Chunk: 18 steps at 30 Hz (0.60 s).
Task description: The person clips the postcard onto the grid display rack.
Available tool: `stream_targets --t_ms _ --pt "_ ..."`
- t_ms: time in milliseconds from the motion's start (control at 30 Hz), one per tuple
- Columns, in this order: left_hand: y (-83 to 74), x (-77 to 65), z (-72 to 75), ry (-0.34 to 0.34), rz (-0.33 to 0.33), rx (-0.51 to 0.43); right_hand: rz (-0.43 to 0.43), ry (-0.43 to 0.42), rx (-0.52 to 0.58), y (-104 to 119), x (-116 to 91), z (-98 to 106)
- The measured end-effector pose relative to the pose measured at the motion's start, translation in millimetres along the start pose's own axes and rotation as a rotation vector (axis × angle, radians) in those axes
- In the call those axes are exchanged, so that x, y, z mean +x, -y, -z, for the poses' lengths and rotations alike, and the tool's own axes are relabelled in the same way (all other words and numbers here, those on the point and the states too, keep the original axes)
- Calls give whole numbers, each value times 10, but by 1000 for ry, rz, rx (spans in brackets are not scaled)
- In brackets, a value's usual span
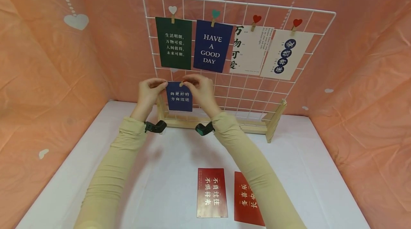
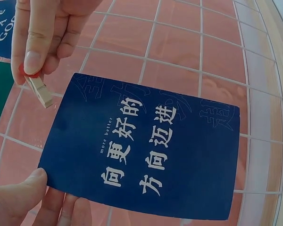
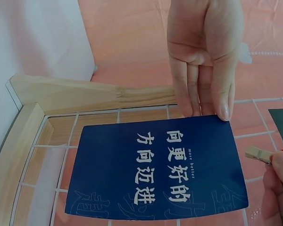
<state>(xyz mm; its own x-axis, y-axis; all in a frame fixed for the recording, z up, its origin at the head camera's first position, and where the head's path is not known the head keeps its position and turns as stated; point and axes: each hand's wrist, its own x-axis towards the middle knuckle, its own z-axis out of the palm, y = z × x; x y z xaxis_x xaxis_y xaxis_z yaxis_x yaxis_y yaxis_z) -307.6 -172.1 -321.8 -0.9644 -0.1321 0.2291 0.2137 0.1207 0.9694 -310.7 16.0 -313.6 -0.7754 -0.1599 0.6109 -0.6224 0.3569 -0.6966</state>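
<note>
A dark blue card (image 1: 179, 102) with white characters is upright against the lower left of the white wire grid (image 1: 237, 93). My left hand (image 1: 150, 95) pinches its upper left corner between thumb and fingers. My right hand (image 1: 202, 90) pinches a small wooden clothespin (image 2: 39, 92) by its red end, close to the card's top edge. In both wrist views the clothespin (image 3: 258, 154) is apart from the card. Above, a green card (image 1: 174, 43), a blue "HAVE A GOOD DAY" card (image 1: 212, 47) and two pale cards (image 1: 248, 52) hang from heart-topped clothespins.
Two red cards, one (image 1: 212, 193) in full view and the other (image 1: 245, 200) partly behind the right sleeve, lie on the white table (image 1: 167, 186). Wooden feet (image 1: 275, 122) support the grid. Pink cloth with hearts (image 1: 363, 79) surrounds the table.
</note>
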Motion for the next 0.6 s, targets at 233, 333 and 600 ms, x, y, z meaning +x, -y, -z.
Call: stream_targets --t_ms 233,333,600 --pt "7 0 7 -2 10 -18 41 -42 -28 -7 19 -35" --pt "15 6 7 -12 8 -14 49 -56 -32 -20 28 -49" --pt "32 12 3 -16 3 -6 39 -79 -55 -28 51 -93"
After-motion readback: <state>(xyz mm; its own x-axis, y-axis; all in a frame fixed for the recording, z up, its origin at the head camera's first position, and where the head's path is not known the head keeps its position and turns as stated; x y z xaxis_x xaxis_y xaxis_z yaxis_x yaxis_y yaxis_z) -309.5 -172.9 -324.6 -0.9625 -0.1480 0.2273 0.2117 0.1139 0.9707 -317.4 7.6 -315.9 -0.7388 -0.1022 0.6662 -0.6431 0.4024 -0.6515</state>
